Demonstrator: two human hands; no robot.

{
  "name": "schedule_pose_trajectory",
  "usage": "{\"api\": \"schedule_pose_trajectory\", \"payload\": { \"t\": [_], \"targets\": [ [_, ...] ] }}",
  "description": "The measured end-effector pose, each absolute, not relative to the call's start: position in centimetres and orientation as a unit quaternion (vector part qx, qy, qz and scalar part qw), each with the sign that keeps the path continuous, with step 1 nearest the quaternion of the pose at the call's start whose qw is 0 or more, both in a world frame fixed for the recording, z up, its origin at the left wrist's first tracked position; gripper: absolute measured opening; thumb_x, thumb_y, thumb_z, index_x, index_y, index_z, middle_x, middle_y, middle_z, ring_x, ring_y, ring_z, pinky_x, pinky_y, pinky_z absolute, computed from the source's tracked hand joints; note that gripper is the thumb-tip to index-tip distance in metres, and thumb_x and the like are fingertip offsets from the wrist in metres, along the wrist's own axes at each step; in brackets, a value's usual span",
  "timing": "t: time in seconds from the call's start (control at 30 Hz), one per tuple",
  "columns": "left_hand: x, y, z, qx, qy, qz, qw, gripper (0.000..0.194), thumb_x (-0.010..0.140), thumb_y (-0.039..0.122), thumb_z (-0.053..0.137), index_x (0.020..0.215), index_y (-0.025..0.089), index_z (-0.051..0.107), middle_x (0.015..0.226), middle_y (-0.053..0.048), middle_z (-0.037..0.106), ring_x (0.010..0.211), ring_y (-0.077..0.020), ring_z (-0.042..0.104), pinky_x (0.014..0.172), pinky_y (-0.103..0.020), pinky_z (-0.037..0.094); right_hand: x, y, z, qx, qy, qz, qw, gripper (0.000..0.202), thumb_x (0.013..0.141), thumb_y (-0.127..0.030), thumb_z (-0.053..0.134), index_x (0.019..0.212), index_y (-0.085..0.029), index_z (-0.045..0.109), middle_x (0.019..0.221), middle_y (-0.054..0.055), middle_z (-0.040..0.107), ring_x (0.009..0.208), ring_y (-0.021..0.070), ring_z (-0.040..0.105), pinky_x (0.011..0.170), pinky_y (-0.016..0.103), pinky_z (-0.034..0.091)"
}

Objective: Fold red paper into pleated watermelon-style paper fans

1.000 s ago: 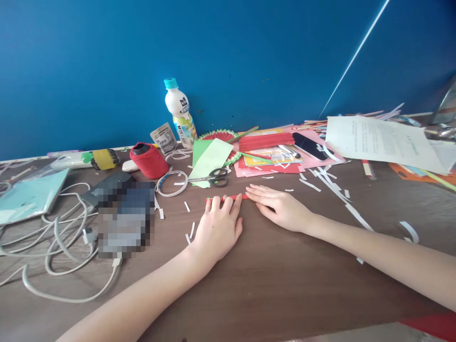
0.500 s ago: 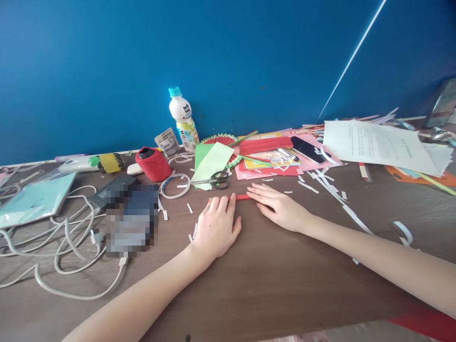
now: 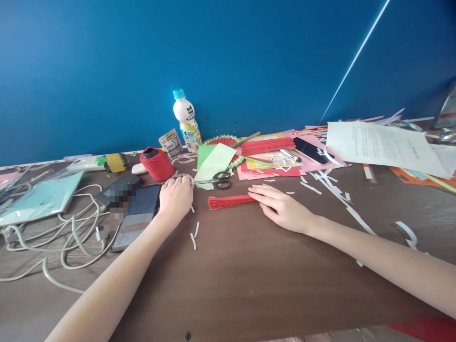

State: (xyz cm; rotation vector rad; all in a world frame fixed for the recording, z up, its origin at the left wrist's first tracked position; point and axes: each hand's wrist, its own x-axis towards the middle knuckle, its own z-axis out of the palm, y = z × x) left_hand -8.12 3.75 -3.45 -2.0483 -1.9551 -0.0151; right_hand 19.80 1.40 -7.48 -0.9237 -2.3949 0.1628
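My left hand (image 3: 176, 197) is closed over a white roll of tape (image 3: 191, 179), which it mostly covers; only part of the ring shows behind the fingers. Under the outstretched fingers of my right hand (image 3: 285, 209) lies the right end of a red accordion-folded paper strip (image 3: 230, 202). That strip rests on the table, its left end slightly fanned. Black-handled scissors (image 3: 217, 181) lie just beyond it, their blades pointing toward my left hand and across light green paper (image 3: 215, 161).
A white bottle with a blue cap (image 3: 187, 121) stands by the blue wall, near a red-wrapped spool (image 3: 157, 164). Left lie a phone (image 3: 137, 218) and tangled cables (image 3: 67, 242). Red pleated paper (image 3: 269, 144), another phone (image 3: 313, 151), a printed sheet (image 3: 381, 147) and white scraps lie right.
My left hand has left the folded red strip and moved left onto the roll of tape. The strip's left end is uncovered and spread a little. My right hand stays in place.
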Motion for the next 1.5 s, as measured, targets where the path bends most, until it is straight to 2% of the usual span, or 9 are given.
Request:
{"api": "schedule_pose_trajectory", "payload": {
  "t": [0.13,0.23,0.4,0.6,0.87,0.97,1.3,1.5],
  "targets": [
    [-7.6,3.7,-3.0,-0.693,-0.693,-0.121,0.158,0.02,0.086,0.02,0.031,0.086,0.015,0.051,0.078,-0.01,0.062,0.072,-0.0219,0.06,0.056,-0.028,0.037,18.9,2.2,-6.4,-0.345,-0.878,0.061,0.328,0.035,0.084,-0.012,0.038,0.111,-0.016,0.061,0.116,0.009,0.06,0.115,0.0219,0.051,0.098,0.044,0.044],
    [-6.6,3.1,-2.8,-0.714,-0.652,-0.222,0.13,0.016,0.087,0.021,0.032,0.087,0.016,0.048,0.072,-0.006,0.059,0.062,-0.0171,0.056,0.052,-0.025,0.035,17.6,2.8,-5.4,-0.343,-0.855,0.081,0.381,0.031,0.084,-0.012,0.039,0.101,-0.02,0.064,0.107,0.007,0.063,0.105,0.0212,0.056,0.095,0.046,0.044],
    [-4.3,1.1,-3.9,-0.805,-0.502,-0.303,0.09,0.013,0.087,0.021,0.033,0.082,0.018,0.045,0.069,-0.002,0.056,0.062,-0.0143,0.053,0.058,-0.025,0.039,15.7,2.7,-5.8,-0.363,-0.778,0.22,0.463,0.027,0.086,-0.015,0.039,0.107,-0.021,0.056,0.1,0.006,0.062,0.095,0.017,0.058,0.083,0.036,0.05],
    [-2.9,0.1,-5.0,-0.838,-0.444,-0.312,0.06,0.014,0.088,0.02,0.032,0.079,0.02,0.042,0.068,-0.001,0.056,0.063,-0.0143,0.051,0.062,-0.026,0.041,15.4,2.4,-6.9,-0.327,-0.782,0.249,0.469,0.026,0.088,-0.022,0.04,0.113,-0.024,0.049,0.105,0.005,0.06,0.097,0.0173,0.059,0.087,0.037,0.048],
    [-2.6,0.3,-5.0,-0.862,-0.427,-0.273,0.005,0.016,0.09,0.021,0.029,0.087,0.018,0.045,0.08,-0.004,0.061,0.073,-0.0151,0.055,0.068,-0.027,0.042,15.5,1.8,-6.4,-0.317,-0.809,0.23,0.438,0.037,0.086,-0.017,0.041,0.122,-0.023,0.042,0.121,0.007,0.056,0.113,0.0184,0.052,0.097,0.039,0.043],
    [-2.6,0.5,-5.2,-0.875,-0.424,-0.233,-0.019,0.022,0.091,0.024,0.026,0.084,0.018,0.046,0.076,-0.004,0.059,0.07,-0.0148,0.054,0.064,-0.026,0.042,15.6,1.8,-6.4,-0.31,-0.821,0.217,0.428,0.039,0.085,-0.014,0.039,0.123,-0.023,0.043,0.122,0.006,0.055,0.113,0.0173,0.052,0.097,0.037,0.043],
    [-2.7,0.7,-5.4,-0.845,-0.443,-0.287,0.089,0.025,0.091,0.027,0.028,0.079,0.018,0.047,0.063,0.0,0.056,0.058,-0.0123,0.052,0.055,-0.022,0.037,15.5,1.7,-6.7,-0.272,-0.845,0.189,0.42,0.048,0.086,-0.009,0.032,0.131,-0.023,0.038,0.132,0.004,0.048,0.123,0.0145,0.043,0.103,0.034,0.038],
    [-2.7,0.7,-5.7,-0.84,-0.461,-0.261,0.121,0.026,0.091,0.028,0.028,0.08,0.018,0.049,0.057,0.001,0.056,0.052,-0.0112,0.053,0.052,-0.021,0.035,15.6,1.8,-6.4,-0.284,-0.834,0.17,0.442,0.033,0.086,-0.012,0.038,0.115,-0.024,0.048,0.115,0.006,0.057,0.111,0.017,0.051,0.097,0.039,0.043]
  ]
}}
